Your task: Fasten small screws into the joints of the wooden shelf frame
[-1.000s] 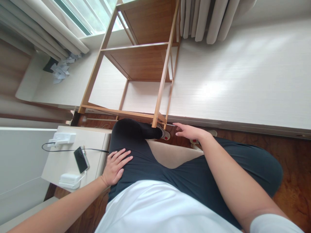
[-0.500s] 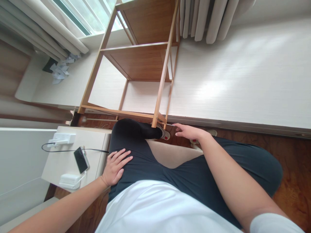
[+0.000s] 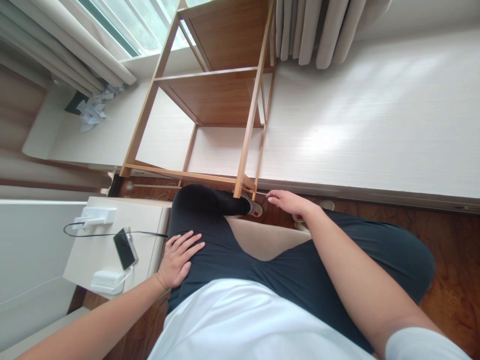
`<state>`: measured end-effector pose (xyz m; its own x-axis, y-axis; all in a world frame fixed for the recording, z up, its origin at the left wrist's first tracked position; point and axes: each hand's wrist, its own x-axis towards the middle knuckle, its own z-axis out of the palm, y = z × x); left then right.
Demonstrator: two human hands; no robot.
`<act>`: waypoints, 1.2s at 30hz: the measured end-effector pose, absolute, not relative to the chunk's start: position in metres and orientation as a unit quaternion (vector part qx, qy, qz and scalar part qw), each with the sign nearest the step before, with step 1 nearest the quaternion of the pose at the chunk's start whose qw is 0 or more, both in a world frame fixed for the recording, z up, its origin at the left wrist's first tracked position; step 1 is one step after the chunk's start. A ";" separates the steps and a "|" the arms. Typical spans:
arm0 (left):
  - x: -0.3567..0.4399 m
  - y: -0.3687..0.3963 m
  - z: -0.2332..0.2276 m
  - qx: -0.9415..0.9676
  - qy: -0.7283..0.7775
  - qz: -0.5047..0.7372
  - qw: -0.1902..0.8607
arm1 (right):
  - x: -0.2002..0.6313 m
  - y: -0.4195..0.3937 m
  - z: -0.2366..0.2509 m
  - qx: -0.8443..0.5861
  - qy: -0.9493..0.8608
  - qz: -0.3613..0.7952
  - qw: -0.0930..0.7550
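A: While I sit facing the wooden shelf rack (image 3: pixel 221 95), my right hand (image 3: pixel 290 202) is stretched low toward the rack's near right leg, fingers loosely spread and closed on nothing. Whether the fingertips touch the foot of that leg I cannot tell; they lie just beside it, down by my shoe (image 3: pixel 255 207).

B: And the left?

A: My left hand (image 3: pixel 180 257) lies flat on my left thigh, fingers apart, holding nothing.

B: Where does the rack stand?

A: Upright on the pale platform (image 3: pixel 375 125) under the window, its front legs at the platform's near edge, right above the dark wood floor (image 3: pixel 457 280). Shelves visible are bare.

B: Progress entry?

A: My judgement: the rack looks assembled and standing. What remains seems to be at the base of that near right leg; no grasp is made there yet, so that step reads as only begun.

B: Anything else in frame?

A: White side table (image 3: pixel 146 220) at my left, carrying a phone (image 3: pixel 125 248) near its middle, a cable and two white chargers. Crumpled paper (image 3: pixel 92 107) at the platform's far left corner, curtains (image 3: pixel 330 30) behind.
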<state>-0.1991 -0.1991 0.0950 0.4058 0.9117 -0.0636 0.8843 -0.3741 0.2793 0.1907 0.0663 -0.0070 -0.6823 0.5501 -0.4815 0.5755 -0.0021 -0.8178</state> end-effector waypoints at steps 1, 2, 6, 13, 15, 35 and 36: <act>-0.199 -0.199 0.095 0.828 0.541 0.051 0.135 | 0.190 0.066 -0.006 0.400 0.704 -0.587 0.009; -0.199 -0.199 0.095 0.828 0.542 0.051 0.135 | 0.189 0.066 -0.005 0.402 0.702 -0.588 0.007; -0.200 -0.200 0.095 0.823 0.550 0.042 0.138 | 0.187 0.066 -0.006 0.410 0.702 -0.583 0.001; -0.199 -0.199 0.095 0.825 0.546 0.046 0.135 | 0.182 0.065 -0.010 0.421 0.699 -0.578 0.003; -0.198 -0.198 0.095 0.828 0.543 0.050 0.132 | 0.181 0.065 -0.012 0.425 0.694 -0.581 0.005; -0.198 -0.198 0.097 0.828 0.544 0.043 0.130 | 0.170 0.064 0.000 0.484 0.518 -0.705 0.032; -0.198 -0.198 0.097 0.828 0.544 0.043 0.130 | 0.170 0.064 0.002 0.488 0.510 -0.707 0.036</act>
<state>-0.1978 -0.1981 0.0968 0.4038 0.9121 -0.0713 0.8898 -0.3734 0.2625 0.1696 0.0638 0.0019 -0.5207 0.4467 -0.7276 0.5498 -0.4766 -0.6860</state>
